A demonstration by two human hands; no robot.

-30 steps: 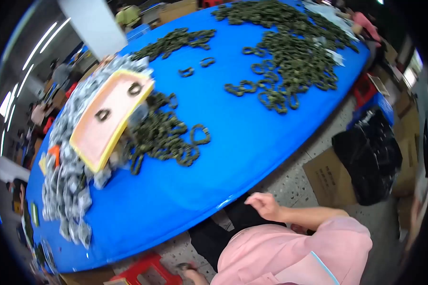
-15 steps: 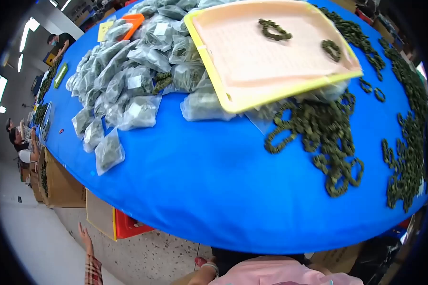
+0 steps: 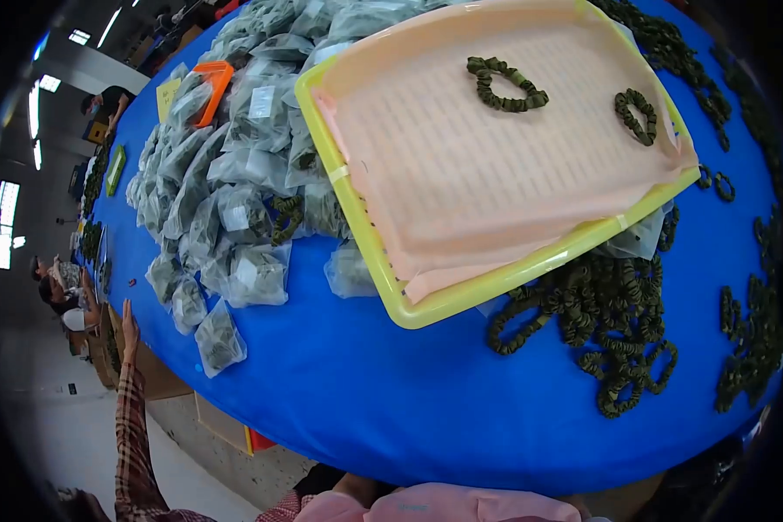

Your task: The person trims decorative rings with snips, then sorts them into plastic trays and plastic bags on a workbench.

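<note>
Neither my left hand nor my right hand shows clearly. At the bottom edge are pink clothing (image 3: 461,505) and a small patch of bare skin (image 3: 357,489), whose hand, if any, is hidden. In front of me a yellow tray (image 3: 418,313) lined with pale pink sheet material tilts over the heap. Two dark green scrunchies lie in it, one scrunchie (image 3: 506,85) near the top middle and another scrunchie (image 3: 635,117) at the right. Below the tray's right side spreads a tangled pile of green scrunchies (image 3: 613,317).
Clear bags (image 3: 244,209) of green items heap at left, with an orange tray (image 3: 213,91) among them. More scrunchies (image 3: 748,348) line the right of the blue-covered table (image 3: 391,391). A co-worker's plaid-sleeved arm (image 3: 133,426) reaches up at left; other people sit farther back.
The view has shifted, so the tray and piles appear lower and larger. The co-worker's plaid arm shows more and higher at left. The bare wrist with a band has dropped from sight.
</note>
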